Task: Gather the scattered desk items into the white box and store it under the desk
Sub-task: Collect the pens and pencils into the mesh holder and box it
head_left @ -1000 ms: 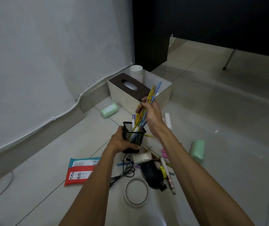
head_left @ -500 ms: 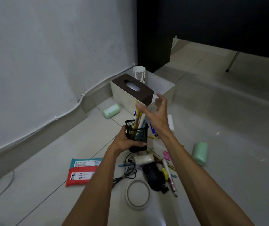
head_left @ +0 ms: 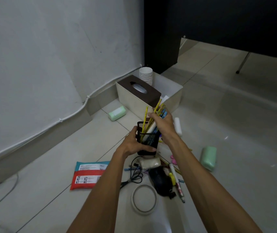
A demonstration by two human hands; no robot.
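Down on the pale tiled floor (head_left: 227,123), beside a white wall, the clutter lay in front of a dark counter (head_left: 161,47). The white box (head_left: 174,100) sat on the floor against the counter's foot, well beyond the hands. It held a tissue box with a brown lid (head_left: 151,95) and a stack of paper cups (head_left: 145,75).

Nearer lay a red-and-teal packet (head_left: 89,175), a ring of tape (head_left: 143,200), a black pouch (head_left: 161,180) and a tangled black cable (head_left: 135,174). One green roll (head_left: 117,113) rested near the box's left corner, and another green roll (head_left: 208,158) lay apart on the right. A white roll (head_left: 178,126) lay just past the right wrist. A few markers (head_left: 176,179) lay beside the pouch.

The left hand (head_left: 134,145) was wrapped round a black mesh pen holder (head_left: 148,140), the thumb along its base, keeping it upright over the heap. The right hand (head_left: 164,125) was curled round a bundle of pencils (head_left: 158,110), yellow and blue. Their lower ends stood inside the holder and their tips fanned out towards the box.
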